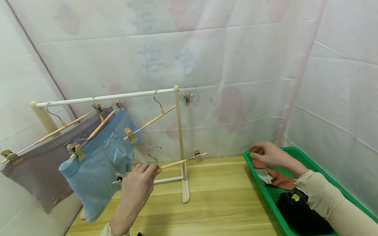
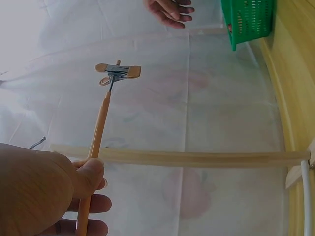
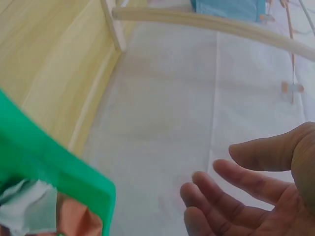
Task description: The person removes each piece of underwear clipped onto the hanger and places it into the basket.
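Observation:
My left hand [image 1: 138, 182] grips a wooden clip hanger [image 1: 174, 163] by its middle, in front of the rack. The hanger's metal hook points up, and one of its clips [image 2: 120, 72] shows with nothing in it in the left wrist view. Over the far left part of a green basket [image 1: 257, 183] hovers my right hand [image 1: 273, 157]. Its fingers [image 3: 231, 209] are loosely bent and spread from the thumb, with nothing between them. Below that hand lie an orange cloth [image 1: 280, 179] and a white piece [image 1: 263, 176]; a black cloth [image 1: 301, 214] lies nearer.
A small rack with a white rail [image 1: 133, 95] and wooden post [image 1: 178, 131] stands on the wood-grain table [image 1: 224, 203]. Blue boxer briefs [image 1: 97, 173] and a mauve garment [image 1: 47, 177] hang clipped at left. Another clip hanger [image 1: 162, 113] hangs bare. Pale sheets [image 1: 251, 65] enclose the table.

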Motion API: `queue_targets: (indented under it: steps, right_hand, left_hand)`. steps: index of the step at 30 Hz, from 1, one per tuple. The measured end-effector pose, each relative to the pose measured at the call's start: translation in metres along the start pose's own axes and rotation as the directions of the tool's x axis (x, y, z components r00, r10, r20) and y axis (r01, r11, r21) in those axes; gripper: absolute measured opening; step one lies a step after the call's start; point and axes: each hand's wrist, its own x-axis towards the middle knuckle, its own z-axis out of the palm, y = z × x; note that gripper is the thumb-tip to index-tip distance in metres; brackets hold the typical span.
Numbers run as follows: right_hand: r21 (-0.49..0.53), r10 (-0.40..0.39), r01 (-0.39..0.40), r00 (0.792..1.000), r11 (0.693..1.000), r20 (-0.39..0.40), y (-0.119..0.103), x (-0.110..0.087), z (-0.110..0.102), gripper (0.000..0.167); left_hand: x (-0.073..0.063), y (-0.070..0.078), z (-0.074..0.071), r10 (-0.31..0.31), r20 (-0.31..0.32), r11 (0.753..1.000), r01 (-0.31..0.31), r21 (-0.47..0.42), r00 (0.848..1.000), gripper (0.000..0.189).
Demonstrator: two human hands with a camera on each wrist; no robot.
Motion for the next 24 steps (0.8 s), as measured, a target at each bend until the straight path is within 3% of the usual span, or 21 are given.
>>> queue_targets:
  steps: [5, 16, 24]
  right_hand:
    - [-0.002, -0.059, 0.059, 0.998, 0.998, -0.007, -0.019, 0.024, 0.012, 0.025]
    - [0.065, -0.137, 0.135, 0.990, 0.989, 0.025, -0.050, 0.069, 0.052, 0.026]
    - [0.095, -0.137, 0.135, 0.991, 0.986, 0.011, -0.065, 0.095, 0.075, 0.029]
  left_hand:
    - [0.003, -0.005, -0.013, -0.007, -0.020, 1.000, 0.007, 0.021, 1.000, 0.008]
    - [0.004, -0.011, -0.033, -0.022, 0.012, 0.999, 0.022, 0.044, 1.000, 0.008]
    - [0.010, -0.016, -0.046, -0.001, -0.028, 0.999, 0.002, 0.049, 1.000, 0.008]
